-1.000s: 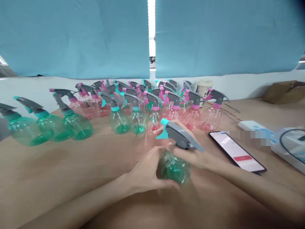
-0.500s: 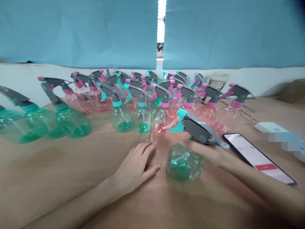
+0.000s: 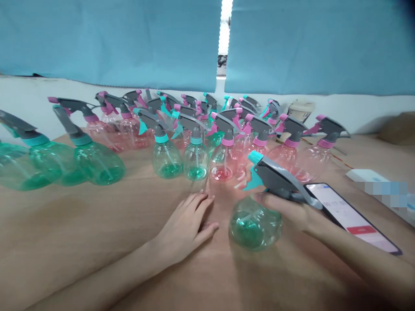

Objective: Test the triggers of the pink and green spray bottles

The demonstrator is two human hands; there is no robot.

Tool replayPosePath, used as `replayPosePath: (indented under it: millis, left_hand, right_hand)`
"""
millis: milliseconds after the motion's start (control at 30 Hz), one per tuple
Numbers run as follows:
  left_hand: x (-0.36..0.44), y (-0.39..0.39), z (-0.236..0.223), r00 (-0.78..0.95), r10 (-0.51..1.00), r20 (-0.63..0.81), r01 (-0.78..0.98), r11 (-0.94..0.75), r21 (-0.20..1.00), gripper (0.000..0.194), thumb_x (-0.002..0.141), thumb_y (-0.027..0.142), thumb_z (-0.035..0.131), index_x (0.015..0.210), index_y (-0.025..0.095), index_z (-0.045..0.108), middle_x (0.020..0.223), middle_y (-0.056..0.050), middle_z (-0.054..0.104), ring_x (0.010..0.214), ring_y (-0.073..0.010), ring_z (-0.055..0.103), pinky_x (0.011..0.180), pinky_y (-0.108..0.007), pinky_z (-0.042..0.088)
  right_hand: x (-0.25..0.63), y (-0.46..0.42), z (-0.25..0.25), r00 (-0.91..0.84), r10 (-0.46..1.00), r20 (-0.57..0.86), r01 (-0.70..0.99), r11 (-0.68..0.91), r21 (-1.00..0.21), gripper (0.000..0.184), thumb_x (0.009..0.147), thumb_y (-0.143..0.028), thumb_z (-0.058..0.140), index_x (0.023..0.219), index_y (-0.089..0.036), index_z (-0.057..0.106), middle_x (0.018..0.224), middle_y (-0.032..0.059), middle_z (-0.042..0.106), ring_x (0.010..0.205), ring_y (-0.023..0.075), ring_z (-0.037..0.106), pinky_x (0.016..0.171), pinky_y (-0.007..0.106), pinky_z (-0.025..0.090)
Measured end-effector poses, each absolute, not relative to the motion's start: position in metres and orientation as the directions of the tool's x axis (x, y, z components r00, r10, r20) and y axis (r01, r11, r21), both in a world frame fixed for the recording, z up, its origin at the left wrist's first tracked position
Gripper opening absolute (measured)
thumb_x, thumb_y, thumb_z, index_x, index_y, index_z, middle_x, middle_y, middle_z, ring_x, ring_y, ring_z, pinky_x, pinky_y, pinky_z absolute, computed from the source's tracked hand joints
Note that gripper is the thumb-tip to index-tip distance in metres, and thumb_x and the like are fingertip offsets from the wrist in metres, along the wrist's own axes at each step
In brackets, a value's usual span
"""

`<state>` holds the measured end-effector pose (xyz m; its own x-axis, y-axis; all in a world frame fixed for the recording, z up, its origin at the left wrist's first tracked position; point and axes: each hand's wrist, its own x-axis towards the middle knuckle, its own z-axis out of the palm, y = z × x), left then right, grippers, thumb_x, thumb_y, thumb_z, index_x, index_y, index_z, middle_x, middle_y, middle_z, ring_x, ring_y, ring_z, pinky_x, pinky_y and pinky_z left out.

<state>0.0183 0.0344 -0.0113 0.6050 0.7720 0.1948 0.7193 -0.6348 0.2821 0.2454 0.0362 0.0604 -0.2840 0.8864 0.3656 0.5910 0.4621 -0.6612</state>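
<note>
My right hand is closed around the neck of a green spray bottle, just under its grey trigger head with the teal nozzle. The bottle is tilted, its round body low over the wooden table. To the bottle's left my left hand lies flat on the table, fingers stretched out, holding nothing. A short gap separates it from the bottle.
Several green and pink spray bottles stand in rows across the back of the table. Three larger green ones stand at the left. A lit phone lies by my right forearm. A paper cup and a white box are at the right.
My left hand has let go of the green bottle's body and settled flat on the table. My right hand has kept the bottle by its neck and shifted it slightly right.
</note>
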Motion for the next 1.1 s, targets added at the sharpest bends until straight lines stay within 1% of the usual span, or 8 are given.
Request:
replayPosePath:
  millis: [100,167,267,467,567,767,967,1100]
  left_hand:
    - [0.018,0.035,-0.013,0.604,0.770,0.205,0.720,-0.637,0.275,0.047,0.089,0.041,0.050,0.129,0.019,0.041,0.132,-0.011,0.046,0.125,-0.0267,0.038,0.101,-0.043,0.033]
    - [0.018,0.035,-0.015,0.600,0.769,0.219,0.716,-0.639,0.282,0.046,0.089,0.041,0.049,0.129,0.020,0.041,0.132,-0.011,0.046,0.124,-0.0271,0.038,0.101,-0.044,0.033]
    - [0.018,0.035,-0.015,0.596,0.769,0.231,0.712,-0.639,0.291,0.045,0.089,0.041,0.049,0.128,0.020,0.042,0.131,-0.011,0.047,0.124,-0.0277,0.039,0.100,-0.044,0.033]
    - [0.018,0.035,-0.014,0.601,0.767,0.223,0.721,-0.641,0.263,0.046,0.089,0.042,0.049,0.129,0.020,0.042,0.130,-0.011,0.047,0.123,-0.0280,0.040,0.099,-0.044,0.035]
    - [0.018,0.035,-0.015,0.605,0.764,0.224,0.723,-0.645,0.249,0.046,0.089,0.042,0.049,0.128,0.019,0.043,0.130,-0.011,0.047,0.122,-0.0278,0.040,0.099,-0.044,0.034]
    - [0.018,0.035,-0.015,0.609,0.761,0.223,0.722,-0.648,0.242,0.046,0.089,0.042,0.049,0.128,0.018,0.043,0.131,-0.011,0.047,0.122,-0.0277,0.039,0.099,-0.043,0.034]
    - [0.018,0.034,-0.014,0.610,0.760,0.224,0.723,-0.649,0.234,0.044,0.088,0.039,0.051,0.126,0.017,0.045,0.130,-0.012,0.047,0.121,-0.0272,0.040,0.099,-0.043,0.035]
    - [0.018,0.034,-0.013,0.612,0.758,0.225,0.724,-0.652,0.226,0.044,0.088,0.039,0.052,0.125,0.016,0.046,0.130,-0.012,0.047,0.121,-0.0270,0.041,0.099,-0.042,0.035]
  right_hand:
    - [0.240,0.035,0.062,-0.213,0.898,0.385,0.490,0.439,-0.754,0.011,0.070,-0.028,0.049,0.060,-0.023,0.047,0.052,-0.0019,0.046,0.052,0.0153,0.053,0.050,0.029,0.046]
    - [0.238,0.034,0.063,-0.217,0.898,0.383,0.438,0.441,-0.784,0.009,0.071,-0.026,0.048,0.071,-0.024,0.056,0.057,-0.0011,0.053,0.060,0.0172,0.059,0.054,0.029,0.049]
    - [0.237,0.034,0.062,-0.233,0.893,0.384,0.429,0.449,-0.784,0.018,0.074,-0.026,0.048,0.085,-0.025,0.062,0.062,-0.0001,0.059,0.064,0.0181,0.062,0.056,0.029,0.050]
    - [0.238,0.036,0.063,-0.267,0.879,0.395,0.411,0.474,-0.778,0.028,0.073,-0.027,0.051,0.099,-0.028,0.061,0.075,0.0019,0.065,0.064,0.0179,0.063,0.056,0.030,0.050]
    - [0.238,0.037,0.062,-0.270,0.879,0.393,0.394,0.473,-0.788,0.024,0.073,-0.028,0.051,0.094,-0.027,0.062,0.077,0.0023,0.065,0.065,0.0174,0.062,0.056,0.030,0.051]
    - [0.241,0.039,0.053,-0.270,0.881,0.388,0.360,0.466,-0.808,0.009,0.074,-0.030,0.054,0.072,-0.025,0.060,0.076,0.0023,0.065,0.068,0.0170,0.062,0.057,0.030,0.051]
    - [0.243,0.038,0.053,-0.275,0.880,0.386,0.362,0.467,-0.807,0.011,0.074,-0.032,0.054,0.079,-0.025,0.061,0.081,0.0033,0.066,0.074,0.0194,0.063,0.061,0.033,0.052]
    - [0.241,0.039,0.056,-0.296,0.864,0.407,0.323,0.492,-0.809,0.010,0.074,-0.030,0.053,0.078,-0.024,0.061,0.075,0.0021,0.065,0.072,0.0185,0.063,0.059,0.031,0.050]
